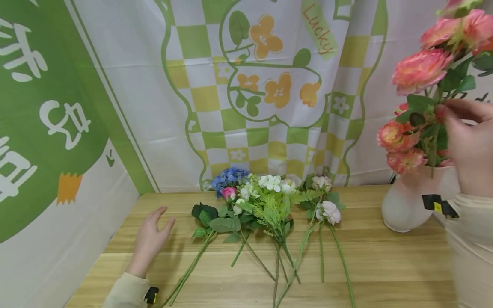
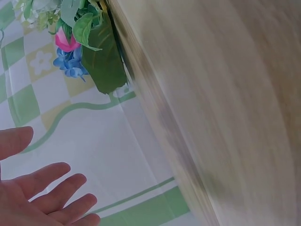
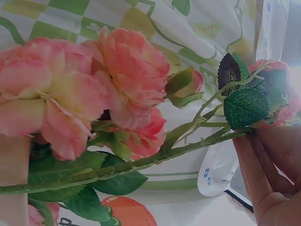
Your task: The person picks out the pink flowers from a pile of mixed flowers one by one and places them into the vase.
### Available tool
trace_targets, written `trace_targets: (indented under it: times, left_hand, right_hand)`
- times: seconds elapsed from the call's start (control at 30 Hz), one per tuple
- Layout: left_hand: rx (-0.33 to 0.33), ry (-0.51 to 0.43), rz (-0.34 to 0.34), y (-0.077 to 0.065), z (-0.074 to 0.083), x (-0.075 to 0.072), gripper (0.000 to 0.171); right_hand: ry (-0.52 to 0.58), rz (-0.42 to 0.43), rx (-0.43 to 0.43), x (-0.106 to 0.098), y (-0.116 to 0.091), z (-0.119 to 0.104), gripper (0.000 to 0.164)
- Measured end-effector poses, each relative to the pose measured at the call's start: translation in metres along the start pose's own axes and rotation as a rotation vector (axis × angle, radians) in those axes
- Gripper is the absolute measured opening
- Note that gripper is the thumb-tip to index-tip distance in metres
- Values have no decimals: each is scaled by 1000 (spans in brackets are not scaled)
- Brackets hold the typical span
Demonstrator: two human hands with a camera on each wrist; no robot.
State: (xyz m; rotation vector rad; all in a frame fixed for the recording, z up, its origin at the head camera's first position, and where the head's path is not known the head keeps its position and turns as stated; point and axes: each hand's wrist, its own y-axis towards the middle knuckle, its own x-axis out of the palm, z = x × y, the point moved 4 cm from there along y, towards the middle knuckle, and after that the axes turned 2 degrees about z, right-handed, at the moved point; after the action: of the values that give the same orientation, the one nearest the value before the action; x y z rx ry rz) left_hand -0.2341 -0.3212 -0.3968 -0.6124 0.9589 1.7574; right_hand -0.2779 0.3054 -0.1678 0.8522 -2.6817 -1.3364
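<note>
At the right of the head view, my right hand (image 1: 471, 145) pinches the green stem of a pink flower (image 1: 421, 70) above a white vase (image 1: 404, 209). The right wrist view shows the fingertips on the stem (image 3: 155, 162) beside dark green leaves; its lower end reaches the vase's rim (image 3: 14, 174). Other pink-orange blooms (image 1: 398, 134) crowd around the vase's mouth. My left hand (image 1: 150, 241) hovers over the table's left side, fingers spread and holding nothing. Nearest to it lies a leafy stem (image 1: 196, 252), apart from the fingers.
Several cut stems lie on the wooden table (image 1: 366, 256): a blue hydrangea (image 1: 231, 177), a pink rosebud (image 1: 229, 193), white blossoms (image 1: 271, 183) with light green sprigs, and pale pink flowers (image 1: 328, 211). A checked green-and-white curtain (image 1: 239, 141) hangs behind.
</note>
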Motion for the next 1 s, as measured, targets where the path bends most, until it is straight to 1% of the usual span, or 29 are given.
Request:
trace_targets:
  times: [0.1, 0.2, 0.37, 0.5, 0.73, 0.83, 0.9, 0.93, 1.0]
  left_hand:
    - [6, 6, -1, 1, -1, 0, 58]
    - [9, 12, 0, 2, -2, 0, 59]
    - [14, 19, 7, 2, -4, 1, 60]
    - [13, 20, 13, 0, -3, 2, 60]
    - [8, 23, 17, -1, -5, 1, 60]
    - [6, 27, 21, -1, -6, -1, 60]
    - [2, 34, 21, -2, -7, -2, 60]
    - [4, 37, 24, -3, -7, -3, 60]
    - [6, 40, 27, -3, -7, -4, 59]
  right_hand:
    - [20, 28, -24, -2, 4, -3, 26]
    - [46, 39, -32, -3, 8, -7, 25]
    - [48, 51, -20, -3, 15, -16, 26]
    - [67, 53, -23, -5, 19, -19, 23]
    - [22, 74, -63, -6, 25, -19, 26]
    - [45, 57, -45, -5, 26, -16, 24]
    - [76, 30, -11, -3, 26, -13, 22]
    - [79, 19, 7, -3, 25, -12, 22]
    - [73, 10, 16, -1, 24, -8, 22]
